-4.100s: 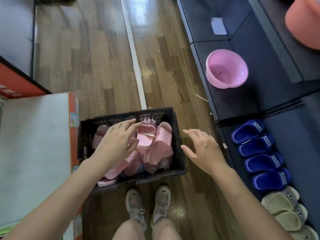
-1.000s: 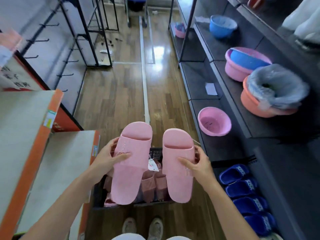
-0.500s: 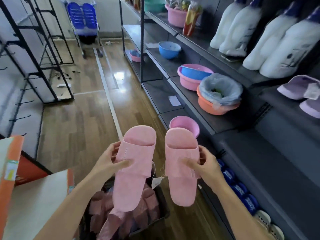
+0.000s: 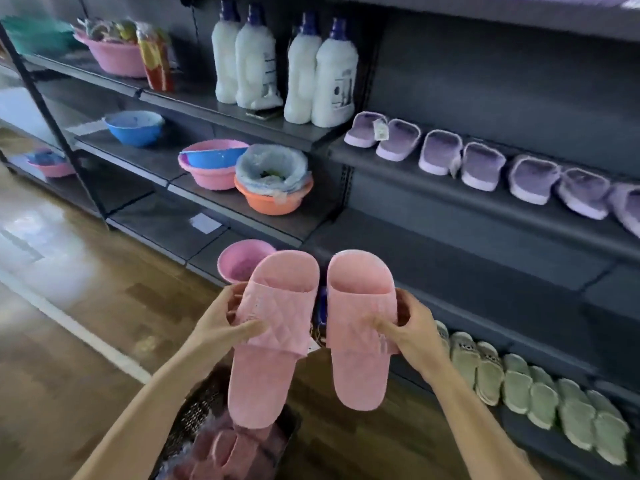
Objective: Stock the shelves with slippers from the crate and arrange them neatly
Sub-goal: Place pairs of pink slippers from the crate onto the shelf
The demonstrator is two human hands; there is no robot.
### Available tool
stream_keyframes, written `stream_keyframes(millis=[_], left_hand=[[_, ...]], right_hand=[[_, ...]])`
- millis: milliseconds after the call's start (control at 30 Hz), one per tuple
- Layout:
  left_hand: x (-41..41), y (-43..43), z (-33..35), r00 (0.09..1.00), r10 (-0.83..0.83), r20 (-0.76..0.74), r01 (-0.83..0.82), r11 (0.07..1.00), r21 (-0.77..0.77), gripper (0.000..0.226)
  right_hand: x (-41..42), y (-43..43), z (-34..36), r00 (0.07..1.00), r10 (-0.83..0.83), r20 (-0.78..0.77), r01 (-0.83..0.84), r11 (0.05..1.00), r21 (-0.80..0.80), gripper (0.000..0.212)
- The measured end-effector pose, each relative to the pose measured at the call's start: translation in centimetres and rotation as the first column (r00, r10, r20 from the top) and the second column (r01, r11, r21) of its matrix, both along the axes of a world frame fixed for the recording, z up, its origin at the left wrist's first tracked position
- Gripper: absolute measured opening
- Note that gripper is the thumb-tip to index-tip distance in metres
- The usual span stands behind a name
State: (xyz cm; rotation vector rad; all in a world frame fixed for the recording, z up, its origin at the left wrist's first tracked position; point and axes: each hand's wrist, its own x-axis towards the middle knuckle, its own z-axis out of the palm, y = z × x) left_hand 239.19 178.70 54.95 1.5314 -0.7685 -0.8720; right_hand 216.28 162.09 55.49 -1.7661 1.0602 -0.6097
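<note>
Pair: left slipper [image 4: 263,386] beside right slipper [image 4: 360,372], pink, in air before shelves [image 4: 467,268], above crate [image 4: 199,407].
Left grip [image 4: 221,322]: clasps left slipper at strap.
Right grip [image 4: 414,329]: clasps right slipper at strap.
Crate: holds spare slippers [image 4: 221,452].

The left hand [image 4: 221,327] holds the left slipper [image 4: 273,341], the right hand [image 4: 412,332] holds the right slipper [image 4: 360,341] just beside it, both above the crate [image 4: 201,407]. On the shelves [image 4: 433,199] behind: bottles [image 4: 256,64] left of the upper slipper row [image 4: 483,164], basins [image 4: 207,176] a shelf lower, bottom slipper row [image 4: 516,382] at right.
</note>
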Motion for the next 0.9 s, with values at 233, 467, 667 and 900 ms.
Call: stream_keyframes(millis=[233, 467, 667, 900], left_hand=[[-6.8, -7.0, 2.7, 0.948, -0.301, 0.104, 0.300, 0.954, 0.023, 0.111], [-18.4, -13.9, 4.1, 0.891, -0.421, 0.171, 0.425, 0.905, 0.015, 0.069], [-31.0, -18.7, 4.1, 0.845, -0.496, 0.198, 0.504, 0.864, 0.013, 0.063], [-44.3, -23.2, 4.0, 0.771, -0.607, 0.192, 0.616, 0.788, 0.018, 0.067]], right_hand=[[-10.0, -0.8, 2.0, 0.959, -0.276, -0.058, 0.272, 0.960, -0.070, 0.054], [-23.0, -1.1, 3.4, 0.895, -0.444, 0.032, 0.445, 0.891, -0.092, 0.050], [-35.9, -1.5, 4.0, 0.839, -0.538, 0.082, 0.544, 0.834, -0.093, 0.049], [-49.0, -2.0, 3.8, 0.745, -0.662, 0.074, 0.666, 0.737, -0.113, 0.051]])
